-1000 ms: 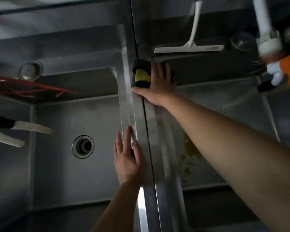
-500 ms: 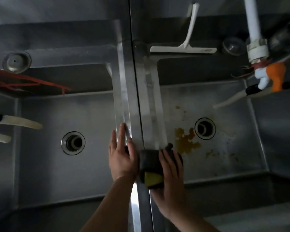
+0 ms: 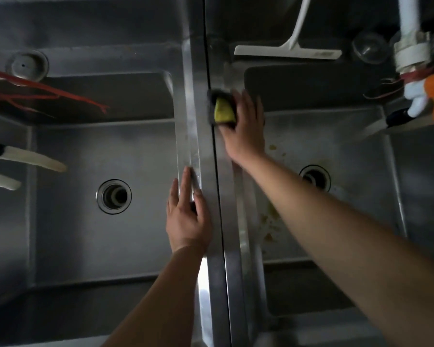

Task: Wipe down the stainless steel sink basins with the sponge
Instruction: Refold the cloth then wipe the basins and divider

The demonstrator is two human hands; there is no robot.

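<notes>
While the left hand (image 3: 187, 216) rests flat, fingers straight, on the dividing rim (image 3: 206, 156) between the two basins, the right hand (image 3: 243, 128) has run back to the far end of that rim, fingers spread over the sponge (image 3: 223, 110) it presses down; half a second ago the sponge sat near the front edge beside the left hand. By my reckoning only the divider is getting wiped, as the right basin (image 3: 356, 171) shows yellow-brown stains near its drain (image 3: 315, 177)
</notes>
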